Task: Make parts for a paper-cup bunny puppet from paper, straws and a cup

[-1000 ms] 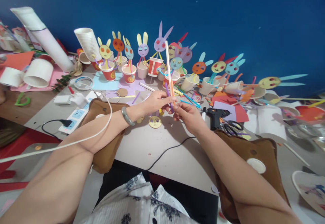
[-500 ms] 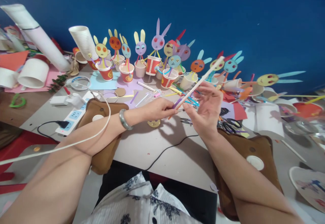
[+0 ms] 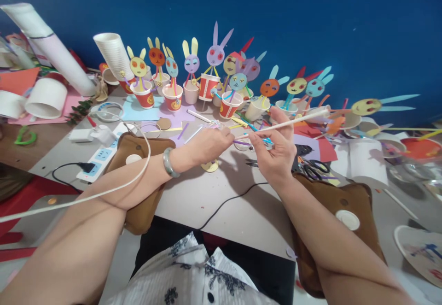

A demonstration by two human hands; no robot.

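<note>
A long white stick (image 3: 293,121) slants slightly up to the right between my hands. My left hand (image 3: 214,144) is closed at its narrow left end, and a purple strip (image 3: 241,143) pokes out beside the fingers. My right hand (image 3: 276,150) pinches the stick between thumb and fingers just to the right. Beneath my left hand, a yellow paper disc (image 3: 210,166) lies partly hidden on the table (image 3: 214,199). Behind the hands stands a row of paper cups, such as a red one (image 3: 230,106), with paper rabbit heads (image 3: 215,55) on top.
A brown cushion-like pad (image 3: 143,208) lies under my left forearm, another (image 3: 345,203) beside my right. Scissors (image 3: 312,169) lie near my right wrist. A power strip (image 3: 100,157) with plugs is at the left, and a white cable crosses my left forearm. Stacked cups (image 3: 112,54) lean at the back.
The white stick has swung down from a steep slant to a nearly level one. My left hand has turned over its end, and my right fingers have closed in on the stick.
</note>
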